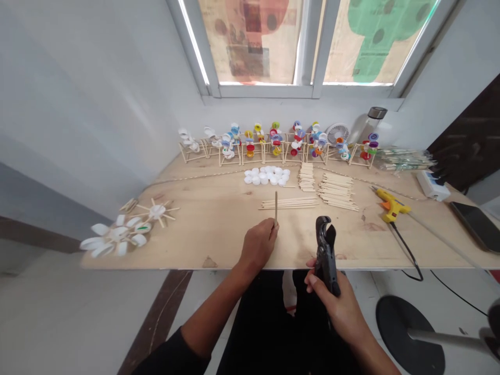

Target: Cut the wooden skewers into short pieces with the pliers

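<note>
Pinched in my left hand [258, 244] is a thin wooden stick [276, 205], standing nearly upright over the table's front part. My right hand [338, 299] is wrapped round the handles of a black cutter [325, 250] with a curved jaw, which points up and away from me. The jaws are apart, with nothing between them. Beyond my hands lie a row of long sticks [289, 203], a bundle of shorter sticks [307, 177], another stack of sticks [338, 191] and a cluster of white bottle caps [267, 176].
Small stick stands with coloured cap wheels [276, 143] line the back. At left lie a white cap wheel [119, 234] and a stick star [157, 211]. A yellow glue gun [392, 204], phone [476, 225] and power strip [433, 185] are at right, with a cord crossing the table edge.
</note>
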Tool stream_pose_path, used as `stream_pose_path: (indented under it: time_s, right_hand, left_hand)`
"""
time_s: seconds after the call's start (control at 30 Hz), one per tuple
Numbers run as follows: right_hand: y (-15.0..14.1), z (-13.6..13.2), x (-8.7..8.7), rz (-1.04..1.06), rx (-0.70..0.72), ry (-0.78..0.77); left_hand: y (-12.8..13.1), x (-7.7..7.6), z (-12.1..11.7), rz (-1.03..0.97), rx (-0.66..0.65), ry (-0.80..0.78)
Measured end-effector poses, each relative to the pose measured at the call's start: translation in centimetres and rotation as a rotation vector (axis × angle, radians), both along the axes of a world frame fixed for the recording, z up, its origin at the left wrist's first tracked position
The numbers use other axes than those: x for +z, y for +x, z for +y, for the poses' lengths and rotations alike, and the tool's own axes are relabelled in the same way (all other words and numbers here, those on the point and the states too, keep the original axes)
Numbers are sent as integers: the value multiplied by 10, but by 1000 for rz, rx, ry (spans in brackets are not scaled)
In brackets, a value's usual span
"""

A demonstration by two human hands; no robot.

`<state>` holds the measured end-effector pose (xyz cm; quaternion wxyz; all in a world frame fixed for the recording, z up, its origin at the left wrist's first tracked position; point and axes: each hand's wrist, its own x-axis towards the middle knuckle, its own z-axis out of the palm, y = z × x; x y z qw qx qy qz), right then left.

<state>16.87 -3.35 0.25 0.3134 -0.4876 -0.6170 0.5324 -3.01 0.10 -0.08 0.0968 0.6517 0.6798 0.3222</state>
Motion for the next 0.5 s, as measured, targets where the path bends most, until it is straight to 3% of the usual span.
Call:
stream_pose_path:
  time_s: [0.13, 0.27, 0.4, 0.5]
  right_hand:
    - [6, 2, 8, -172, 50, 76]
    - [11, 3, 15, -338, 132, 133]
    - [13, 1, 14, -451, 186, 182]
    - [14, -1, 11, -479, 200, 210]
  left_hand:
    - [-3, 24, -8, -40, -117, -79]
    - [-9, 56, -18, -73, -342, -213]
    - [-11, 83, -22, 29, -524, -353]
    - [-10, 93, -21, 135, -611, -417]
